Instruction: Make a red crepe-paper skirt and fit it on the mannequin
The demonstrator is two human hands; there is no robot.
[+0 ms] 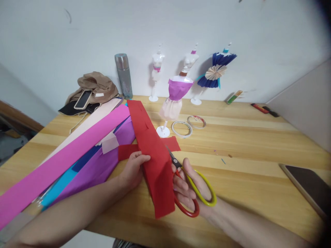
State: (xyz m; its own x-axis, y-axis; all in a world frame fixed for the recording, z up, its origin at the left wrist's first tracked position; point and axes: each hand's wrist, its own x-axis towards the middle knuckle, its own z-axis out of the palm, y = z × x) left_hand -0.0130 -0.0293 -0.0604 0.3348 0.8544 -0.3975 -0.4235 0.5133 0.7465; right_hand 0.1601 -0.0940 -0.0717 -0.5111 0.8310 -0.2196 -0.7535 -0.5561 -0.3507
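Observation:
A long folded strip of red crepe paper [151, 148] lies across the wooden table [245, 148], its near end lifted. My left hand [134, 168] pinches its left edge, thumb on top. My right hand [190, 187] grips scissors [186, 182] with one red and one yellow handle loop. The blades point up and left at the strip's right edge. A smaller red piece [172, 143] lies flat under the strip.
Pink, purple, blue and beige paper strips [64, 162] fan out at left. Three small mannequin stands [174, 100] with paper dresses, two tape rolls [182, 128], a steel flask [123, 75], a phone on brown cloth [83, 99] and a tablet [307, 186] at right.

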